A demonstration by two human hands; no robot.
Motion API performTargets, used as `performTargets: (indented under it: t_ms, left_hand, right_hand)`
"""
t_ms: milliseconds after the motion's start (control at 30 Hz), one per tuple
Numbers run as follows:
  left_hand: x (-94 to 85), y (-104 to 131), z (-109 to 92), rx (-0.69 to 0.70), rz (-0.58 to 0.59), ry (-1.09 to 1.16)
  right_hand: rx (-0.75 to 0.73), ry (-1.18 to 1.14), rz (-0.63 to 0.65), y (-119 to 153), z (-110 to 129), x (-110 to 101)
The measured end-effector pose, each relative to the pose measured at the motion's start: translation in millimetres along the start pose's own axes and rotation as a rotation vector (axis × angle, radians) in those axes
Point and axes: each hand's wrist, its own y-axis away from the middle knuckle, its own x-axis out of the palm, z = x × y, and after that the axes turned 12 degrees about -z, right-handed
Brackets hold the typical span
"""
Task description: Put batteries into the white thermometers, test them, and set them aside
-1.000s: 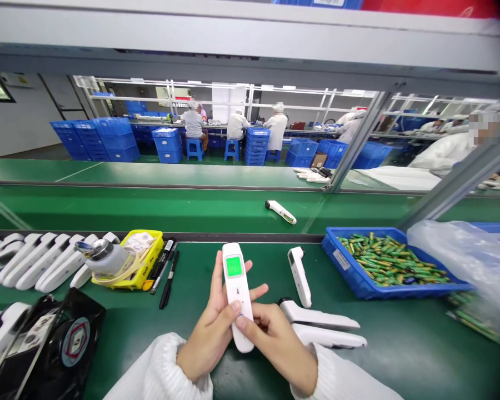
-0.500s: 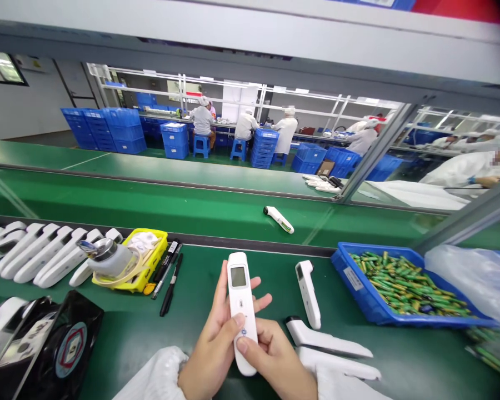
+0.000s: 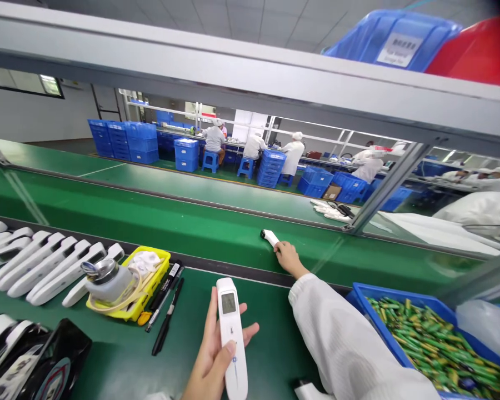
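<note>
A white infrared thermometer (image 3: 232, 316) with a small grey screen lies upright in my left hand (image 3: 211, 364). The thumb presses on its front below the button, and the other fingers are behind it. My right hand (image 3: 289, 259) is stretched out over the green conveyor belt, its fingers closed on the lower end of another white thermometer (image 3: 270, 238). That one's black-tipped head points left, and its handle is mostly hidden by the hand. Beside my right sleeve, part of a further thermometer (image 3: 310, 390) shows at the bottom edge.
A blue bin (image 3: 404, 361) of green batteries stands at the right. At left are a row of thermometers (image 3: 50, 272), a yellow tray (image 3: 150, 297) with a dispenser bottle (image 3: 108, 280), pens (image 3: 166, 322) and a black box (image 3: 62, 355). A metal post (image 3: 391, 186) rises beyond the belt.
My right hand has left the held thermometer and reached forward to the one on the belt. My left hand keeps its thermometer. The view has tilted up.
</note>
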Motion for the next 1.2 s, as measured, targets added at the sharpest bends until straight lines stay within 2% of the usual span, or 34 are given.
performTargets:
  t_ms: [167, 300, 400, 533, 633, 733, 833, 933, 1067, 1200]
  left_hand:
    - [-2.8, -1.7, 1.5, -0.007, 0.044, -0.034]
    - [0.2, 0.6, -2.3, -0.018, 0.034, -0.029]
    - [2.1, 3.4, -3.9, -0.003, 0.040, -0.032]
    - [3.8, 7.6, -3.6, 0.018, 0.099, -0.069]
    - [6.0, 11.7, -3.6, 0.042, 0.123, -0.119]
    - [8.2, 15.9, -4.7, 0.051, 0.132, -0.153]
    - [10.2, 18.8, -6.3, 0.054, 0.115, -0.182]
    - [13.0, 20.8, -7.5, 0.083, 0.087, -0.255]
    - [16.7, 22.5, -6.9, 0.119, 0.053, -0.307]
    - [18.4, 23.1, -3.8, 0.103, 0.052, -0.341]
  right_hand:
    - [0.187, -0.201, 0.031, -7.1, -9.4, 11.7]
    - [0.282, -0.484, 0.152, 12.7, 3.5, -5.9]
    - [0.287, -0.685, 0.251, 51.7, 19.6, -31.7]
    - [0.294, -0.925, 0.402, 121.9, 40.3, -62.2]
    - [0.334, -1.235, 0.564, 169.9, 46.7, -70.1]
    - [0.329, -1.420, 0.645, 206.1, 46.0, -64.9]
    - [0.330, -1.499, 0.647, 230.7, 46.4, -56.1]
    - [0.339, -1.512, 0.574, 244.6, 50.4, -50.9]
    - [0.318, -1.462, 0.492, 251.0, 52.0, -46.2]
    - [0.370, -1.415, 0.410, 253.7, 46.2, -38.4]
